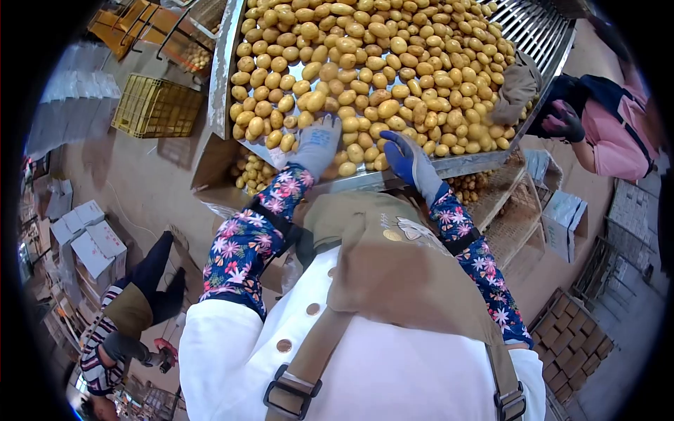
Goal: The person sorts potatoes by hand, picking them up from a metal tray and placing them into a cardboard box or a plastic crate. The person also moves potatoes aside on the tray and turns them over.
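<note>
A metal-edged sorting table (442, 167) is heaped with oval, yellow-brown produce resembling small potatoes (393, 77). My left hand (316, 146), in a grey glove, lies at the near edge among them. Its fingers stretch forward against the nearest pieces, with no piece visibly gripped. To its right, my right hand (413, 163), in a blue and grey glove, rests over the rim with fingers apart and slightly bent beside the heap. Several pieces lie between my two hands. Some just beyond my left hand look blurred.
Below the table's left corner sits a cardboard box (214, 165) of more produce. A yellow crate (158, 105) stands at left. Slatted metal rollers (537, 31) adjoin the table. One co-worker (618, 130) stands at right, another (133, 309) at lower left. White boxes (90, 238) are stacked nearby.
</note>
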`<state>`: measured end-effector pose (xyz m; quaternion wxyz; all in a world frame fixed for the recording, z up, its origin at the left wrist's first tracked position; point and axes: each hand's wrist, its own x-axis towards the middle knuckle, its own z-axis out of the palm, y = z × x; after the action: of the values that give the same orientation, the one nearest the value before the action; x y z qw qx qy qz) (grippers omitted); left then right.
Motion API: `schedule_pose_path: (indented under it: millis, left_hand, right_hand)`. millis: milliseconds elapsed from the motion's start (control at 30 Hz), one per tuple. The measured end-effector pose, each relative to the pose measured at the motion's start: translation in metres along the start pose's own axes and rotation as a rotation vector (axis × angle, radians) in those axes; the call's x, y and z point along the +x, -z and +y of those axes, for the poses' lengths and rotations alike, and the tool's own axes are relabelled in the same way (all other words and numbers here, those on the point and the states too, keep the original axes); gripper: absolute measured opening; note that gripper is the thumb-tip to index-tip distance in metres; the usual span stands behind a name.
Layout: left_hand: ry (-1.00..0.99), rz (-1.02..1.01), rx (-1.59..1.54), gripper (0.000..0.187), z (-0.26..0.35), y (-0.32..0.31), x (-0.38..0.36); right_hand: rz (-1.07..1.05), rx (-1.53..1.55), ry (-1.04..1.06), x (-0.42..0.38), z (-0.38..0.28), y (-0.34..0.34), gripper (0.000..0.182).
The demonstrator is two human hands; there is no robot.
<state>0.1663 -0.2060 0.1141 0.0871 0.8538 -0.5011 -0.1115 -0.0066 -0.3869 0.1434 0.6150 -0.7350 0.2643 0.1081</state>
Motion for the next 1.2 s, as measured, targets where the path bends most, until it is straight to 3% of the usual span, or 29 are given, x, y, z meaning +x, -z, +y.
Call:
schedule_pose_path:
  millis: [67,100,267,333,367,467,533,600,633,667,733,800,833,867,933,967,1000,1067,1100,1133,1167,1200]
  left_hand:
    - [0.142,-0.187,0.029,0.033,0.009,-0.004,0.006]
    - [0.165,-0.176,0.061,0.03,0.009,-0.01,0.007]
    - [0.066,-0.042,-0.212,0.026,-0.003,-0.006,-0.011]
    - [0.065,0.146,-0.473,0.028,-0.005,-0.008,-0.022]
    - [0.097,0.093,-0.553,0.032,-0.003,0.004,-0.029]
    - [0.16,0.045,-0.594,0.034,-0.015,0.037,-0.042]
    - [0.194,0.194,-0.306,0.037,-0.045,0.022,-0.045]
    - [0.243,-0.115,0.052,0.039,-0.06,0.031,-0.044]
    - [0.237,-0.109,0.053,0.039,-0.063,0.026,-0.04]
    - [0.208,-0.166,0.073,0.045,-0.065,0.016,-0.037]
    - [0.173,-0.212,0.095,0.051,-0.063,0.017,-0.024]
    - [0.242,-0.279,0.042,0.045,-0.06,0.033,-0.009]
    - [0.242,-0.276,0.045,0.045,-0.062,0.035,-0.008]
    - [0.253,-0.268,-0.024,0.038,-0.065,0.037,-0.008]
    - [0.266,-0.252,-0.159,0.027,-0.072,0.044,-0.002]
    - [0.321,-0.199,-0.24,0.029,-0.069,0.054,-0.005]
    - [0.275,-0.066,-0.358,0.035,-0.07,0.051,-0.009]
    - [0.294,-0.02,-0.931,0.049,-0.043,0.074,-0.009]
    - [0.238,-0.138,-0.946,0.056,-0.03,0.085,-0.008]
    - [0.175,-0.252,-0.956,0.063,-0.016,0.093,-0.005]
    - [0.118,-0.267,-1.172,0.069,0.0,0.097,-0.004]
    - [0.13,-0.28,-1.239,0.064,0.005,0.095,0.003]
  right_hand:
    - [0.188,-0.903,0.241,-0.016,0.017,0.008,0.044]
    - [0.081,-1.018,0.176,-0.024,0.021,0.008,0.051]
    - [0.083,-0.956,0.18,-0.035,0.025,0.006,0.054]
    - [0.105,-0.927,0.14,-0.033,0.019,0.003,0.053]
    - [0.102,-0.931,0.134,-0.032,0.019,0.003,0.052]
    - [0.087,-0.922,0.131,-0.031,0.024,0.005,0.055]
    - [0.127,-0.92,0.171,-0.03,0.024,0.004,0.052]
    - [0.036,-0.818,0.083,-0.026,0.003,0.005,0.046]
    - [-0.109,-0.657,0.032,-0.018,-0.028,0.007,0.045]
    - [-0.102,-0.657,0.028,-0.01,-0.048,0.003,0.045]
    - [-0.32,-0.161,0.076,0.008,-0.076,-0.006,0.043]
    - [-0.129,-0.167,0.15,0.022,-0.074,-0.021,0.04]
    - [-0.006,-0.229,0.318,0.033,-0.055,-0.032,0.041]
    - [-0.002,-0.225,0.321,0.033,-0.037,-0.033,0.041]
    - [-0.129,-1.095,0.379,0.022,-0.021,-0.024,0.042]
    - [-0.207,-0.822,0.355,0.017,-0.022,-0.019,0.042]
    - [-0.198,-0.822,0.352,0.022,-0.023,-0.014,0.042]
    - [-0.3,0.525,-0.331,0.025,-0.036,-0.006,0.04]
    - [-0.312,0.964,-0.284,0.018,-0.032,-0.002,0.042]
    - [-0.456,1.404,-0.231,0.014,-0.044,0.004,0.045]
    - [-0.442,1.399,-0.216,0.012,-0.046,0.007,0.045]
    - [-0.356,1.181,-0.063,0.009,-0.048,0.005,0.045]
